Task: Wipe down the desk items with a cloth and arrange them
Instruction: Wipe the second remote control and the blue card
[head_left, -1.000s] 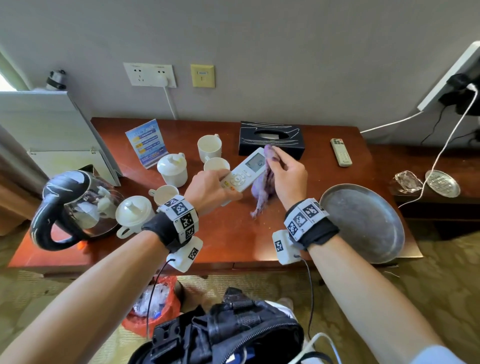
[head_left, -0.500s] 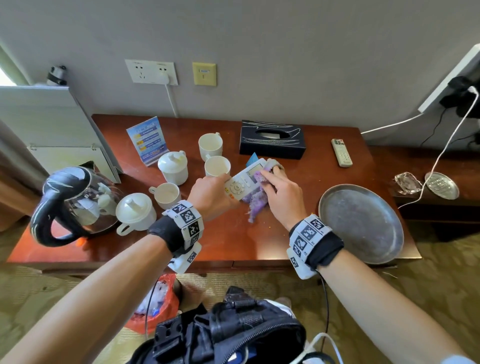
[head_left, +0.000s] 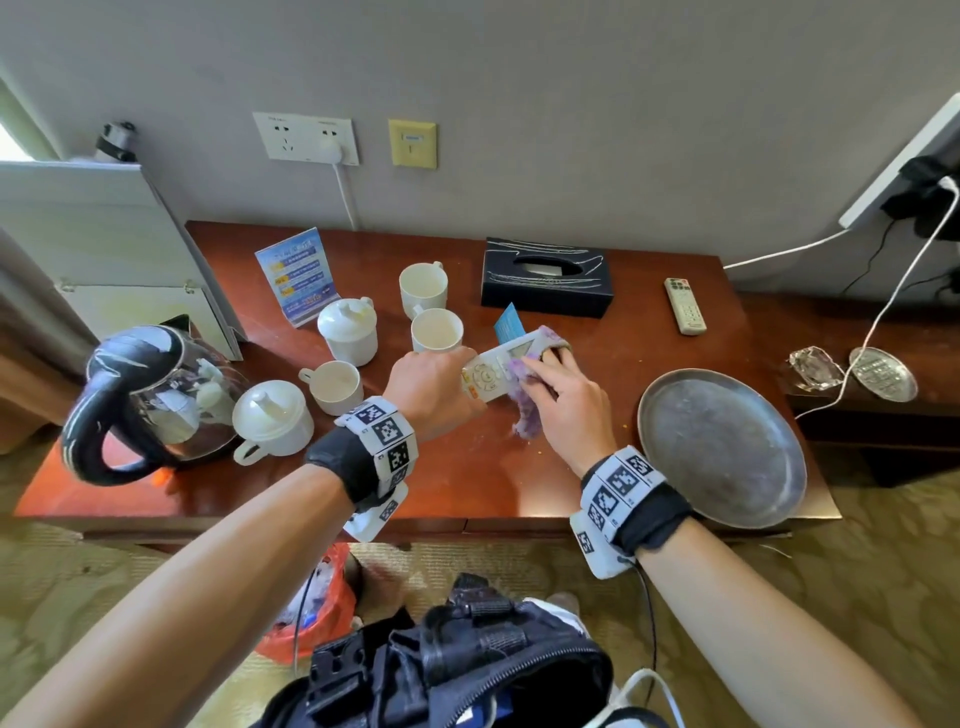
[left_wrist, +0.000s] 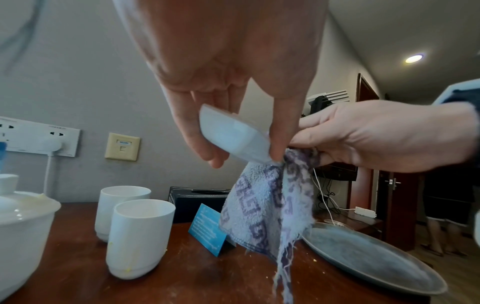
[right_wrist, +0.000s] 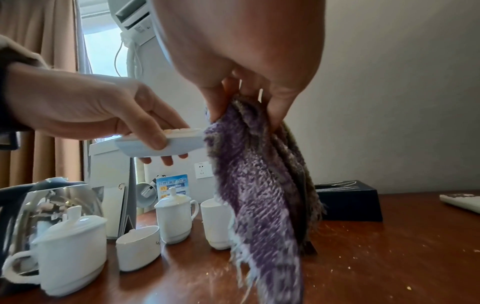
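Above the middle of the wooden desk (head_left: 467, 483) my left hand (head_left: 434, 382) grips the near end of a white remote control (head_left: 493, 366), thumb on top and fingers underneath (right_wrist: 155, 142). My right hand (head_left: 563, 395) holds a purple patterned cloth (head_left: 527, 415) wrapped over the remote's far end; the cloth's frayed tail hangs down to the desk (left_wrist: 262, 207) (right_wrist: 262, 185). The remote's underside shows pale in the left wrist view (left_wrist: 233, 135). Its screen is partly covered by the cloth.
White cups (head_left: 436, 330), lidded mugs (head_left: 348, 330) (head_left: 272, 415) and a glass kettle (head_left: 150, 395) stand at the left. A black tissue box (head_left: 545, 283), a blue sign (head_left: 301, 275), a blue card (head_left: 509, 323) and a second remote (head_left: 685, 305) lie at the back. A metal tray (head_left: 722, 447) sits right. Crumbs dot the desk.
The remote has been lowered and tilted flatter toward the desk. My right hand has slid the cloth from the remote's far tip down over its face.
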